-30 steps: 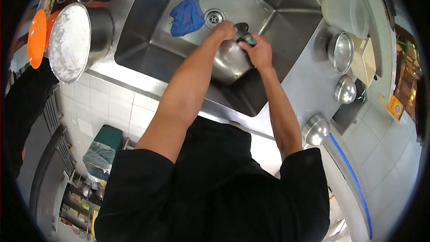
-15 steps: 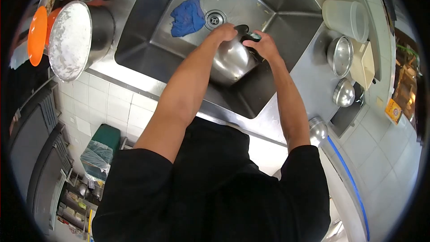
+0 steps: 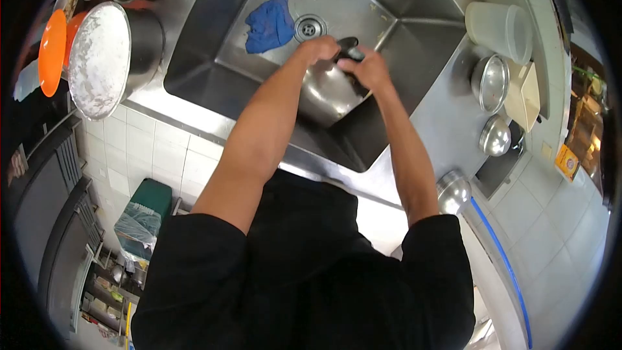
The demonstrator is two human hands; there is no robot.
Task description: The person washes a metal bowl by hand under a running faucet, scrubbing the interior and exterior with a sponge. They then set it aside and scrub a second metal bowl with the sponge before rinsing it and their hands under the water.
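The left hand's fingers [image 3: 319, 50] are curled against the upper end of a metal pot [image 3: 329, 97], beside a black handle [image 3: 348, 43]; how they grip is hidden. The right hand [image 3: 369, 69] has its fingers bent around a dark object [image 3: 350, 57] at the pot's opening, too blurred to identify. The pot lies tilted inside the steel sink [image 3: 259, 81], close to its near edge and near right corner. Farther in on the sink floor is the drain [image 3: 310, 28], with a crumpled blue cloth [image 3: 269, 24] just to its left. On the counter along the sink's right edge are a translucent plastic container [image 3: 495, 29], a metal bowl [image 3: 490, 83] and a cream plastic tray [image 3: 523, 97]. Beyond the left edge, a large stockpot [image 3: 144, 45] has a white-coated round top, with an orange disc [image 3: 52, 53] beside it.
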